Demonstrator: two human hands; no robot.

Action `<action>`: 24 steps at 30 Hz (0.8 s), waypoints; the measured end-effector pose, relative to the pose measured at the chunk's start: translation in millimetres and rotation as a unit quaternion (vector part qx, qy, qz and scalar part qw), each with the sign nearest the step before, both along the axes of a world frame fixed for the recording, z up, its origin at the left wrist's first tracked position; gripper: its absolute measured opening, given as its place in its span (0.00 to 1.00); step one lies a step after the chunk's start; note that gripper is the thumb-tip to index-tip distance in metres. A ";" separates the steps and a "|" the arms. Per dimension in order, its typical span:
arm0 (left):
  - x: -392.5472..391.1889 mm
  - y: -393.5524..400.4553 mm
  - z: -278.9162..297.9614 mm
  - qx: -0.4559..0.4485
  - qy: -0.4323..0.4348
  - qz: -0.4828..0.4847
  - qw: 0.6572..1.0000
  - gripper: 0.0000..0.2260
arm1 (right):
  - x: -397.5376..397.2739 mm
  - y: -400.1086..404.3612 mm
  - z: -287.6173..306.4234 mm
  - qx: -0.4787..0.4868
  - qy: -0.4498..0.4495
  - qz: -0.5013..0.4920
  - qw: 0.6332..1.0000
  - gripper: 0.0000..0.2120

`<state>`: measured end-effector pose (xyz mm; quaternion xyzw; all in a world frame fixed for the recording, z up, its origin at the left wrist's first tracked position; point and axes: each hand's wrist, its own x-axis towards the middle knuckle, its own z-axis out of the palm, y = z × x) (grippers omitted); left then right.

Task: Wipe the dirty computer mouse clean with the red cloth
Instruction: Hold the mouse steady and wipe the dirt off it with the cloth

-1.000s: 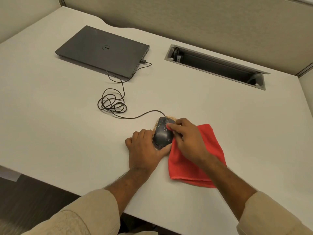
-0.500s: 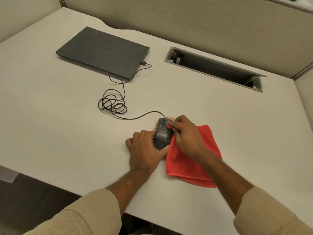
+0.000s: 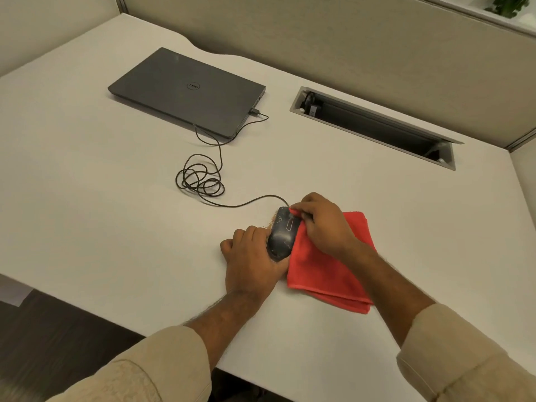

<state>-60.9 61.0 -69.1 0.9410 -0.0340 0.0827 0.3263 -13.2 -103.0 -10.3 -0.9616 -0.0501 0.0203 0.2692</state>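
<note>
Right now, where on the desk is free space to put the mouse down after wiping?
Bare desk lies left of the coiled cable, and between the red cloth and the cable slot. It is crowded around the mouse, with the left hand, right hand and crumbs.

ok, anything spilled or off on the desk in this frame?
Yes. Brownish crumbs lie scattered on the white desk by the front left of the black corded computer mouse, and pale specks dot its shell. The folded red cloth covers only its right edge. The mouse cable is loosely tangled.
</note>
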 end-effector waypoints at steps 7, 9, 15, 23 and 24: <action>0.3 0.4 -1.4 0.019 0.007 0.001 1.000 0.27 | -3.6 -11.5 8.3 0.049 -0.018 0.005 0.999 0.16; 0.1 0.3 -1.0 0.011 0.005 0.000 1.000 0.25 | 7.3 -13.1 4.8 0.043 -0.028 -0.056 0.997 0.15; 0.3 -0.8 -0.1 0.006 0.001 0.005 1.000 0.22 | 2.1 3.3 -1.3 -0.020 -0.002 0.015 1.000 0.15; -0.6 0.1 2.9 0.000 0.014 0.000 1.000 0.22 | -3.8 -3.3 13.0 0.024 -0.010 0.025 0.999 0.16; -0.9 0.0 3.3 0.000 0.011 0.001 1.000 0.21 | 0.8 -3.2 12.1 0.018 -0.015 -0.003 1.000 0.15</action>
